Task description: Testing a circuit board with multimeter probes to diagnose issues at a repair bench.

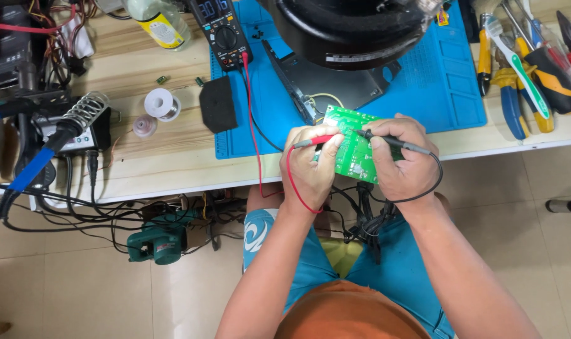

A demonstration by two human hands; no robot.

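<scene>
At the far left of the wooden bench (141, 166) a soldering iron (43, 154) with a blue handle rests in its coiled stand (87, 108), with a spool of solder (162, 103) and a black sponge (217, 104) just to the right. A multimeter (224, 31) lies at the top edge of the blue mat (449, 81). The left hand (310, 166) is closed around the red probe (317, 140), its tip on the green circuit board (354, 150) held at the bench's front edge. The right hand (402, 160) grips the black probe (392, 142), also touching the board. Pliers and screwdrivers (530, 69) lie at the far right.
</scene>
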